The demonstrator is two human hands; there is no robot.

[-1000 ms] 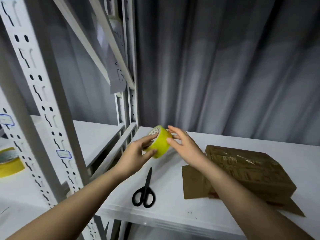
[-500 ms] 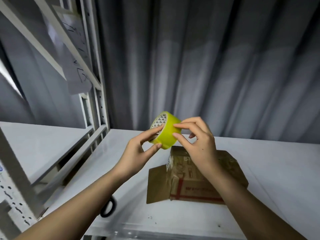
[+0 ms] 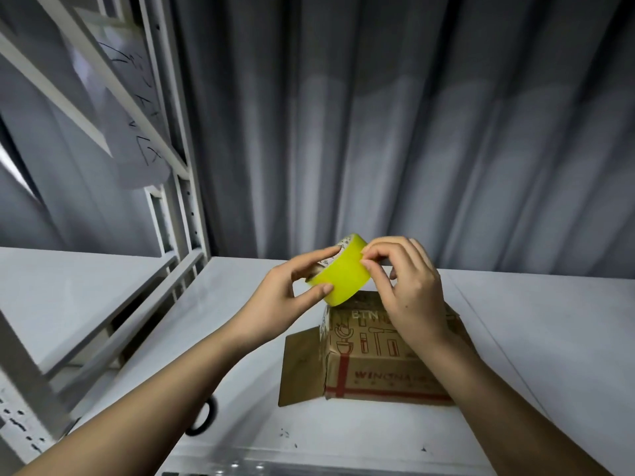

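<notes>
A yellow roll of tape point(image 3: 343, 274) is held up above the white shelf point(image 3: 549, 338). My left hand point(image 3: 288, 300) grips the roll from its left side, thumb under it and fingers at its printed core. My right hand point(image 3: 405, 286) has its curled fingertips pinching at the roll's outer face on the right. Below the hands lies a brown cardboard box point(image 3: 371, 359) with red print and one side flap hanging open to the left.
Black scissors point(image 3: 206, 417) lie on the shelf under my left forearm, only a handle loop showing. White slotted rack uprights point(image 3: 178, 166) stand at left with a paper sheet point(image 3: 137, 125) hanging. A grey curtain point(image 3: 412, 115) closes the back.
The camera has swung right, bringing the box under the hands. The roll has turned its yellow face toward me, and my right fingers have curled onto its surface.
</notes>
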